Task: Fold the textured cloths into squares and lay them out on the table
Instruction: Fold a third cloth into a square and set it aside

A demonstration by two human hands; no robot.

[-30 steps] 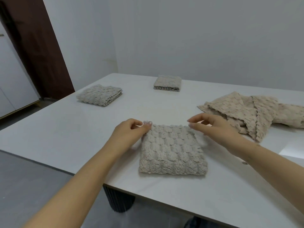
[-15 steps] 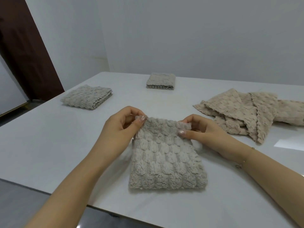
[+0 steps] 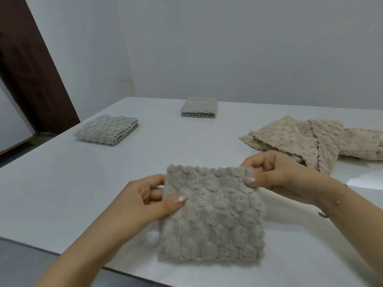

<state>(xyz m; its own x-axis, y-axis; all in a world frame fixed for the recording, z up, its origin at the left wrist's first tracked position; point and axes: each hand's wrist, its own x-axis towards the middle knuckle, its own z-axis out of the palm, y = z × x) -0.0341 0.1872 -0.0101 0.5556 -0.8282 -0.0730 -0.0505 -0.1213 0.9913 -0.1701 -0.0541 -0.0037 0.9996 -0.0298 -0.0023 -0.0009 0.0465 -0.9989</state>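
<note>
A folded grey textured cloth (image 3: 213, 220) hangs lifted in front of me, its lower edge near the table's front edge. My left hand (image 3: 145, 201) pinches its upper left corner, thumb on top. My right hand (image 3: 275, 175) pinches the upper right corner the same way. Two folded grey squares lie on the white table (image 3: 62, 183): one folded cloth (image 3: 107, 130) at the left, another folded cloth (image 3: 199, 107) at the far middle.
A heap of unfolded beige textured cloths (image 3: 310, 141) lies at the right of the table. A dark brown door frame (image 3: 31, 65) stands at the far left, beside a white wall. Grey floor shows below the table's near edge.
Both hands closed on the cloth's far corners and lifted that edge up off the table towards me. The cloth now stands raised instead of lying flat.
</note>
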